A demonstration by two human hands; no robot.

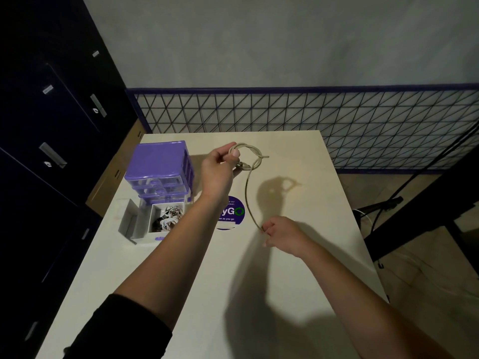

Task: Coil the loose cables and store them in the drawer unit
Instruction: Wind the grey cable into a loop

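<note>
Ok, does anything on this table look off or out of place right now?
One thing: a drawer lies out of the purple drawer unit, beside another open drawer already holding cables. The cable between the left hand and right hand is only partly coiled.

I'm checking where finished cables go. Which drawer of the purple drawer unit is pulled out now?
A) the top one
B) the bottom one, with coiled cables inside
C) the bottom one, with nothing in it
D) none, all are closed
B: the bottom drawer of the purple drawer unit stands pulled out, and white coiled cables lie in it.
</note>
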